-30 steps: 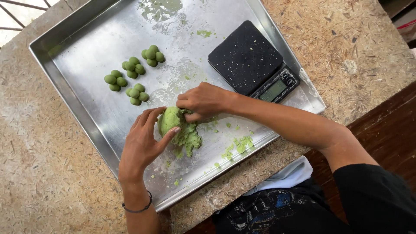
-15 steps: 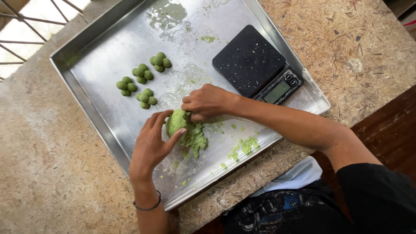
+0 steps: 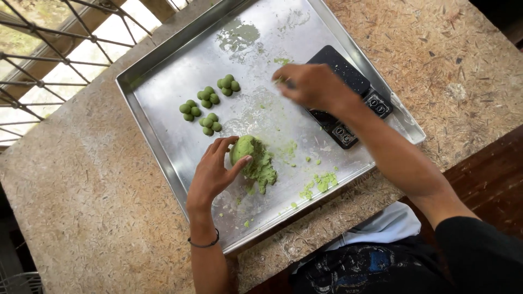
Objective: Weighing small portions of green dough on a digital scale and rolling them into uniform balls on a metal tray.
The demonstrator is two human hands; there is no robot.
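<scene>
A brushed metal baking tray [image 3: 163, 136] is gleaming dully, smeared with wet streaks, on a rough chipboard tabletop [image 3: 98, 218]. Soft, matt green dough [image 3: 253, 158] is crumbling under the left hand [image 3: 215, 171], while small dough balls [image 3: 210, 106] (smooth-rolled) are sitting nearby. The kitchen scale [image 3: 348, 81] is showing a matt black plastic top.
</scene>
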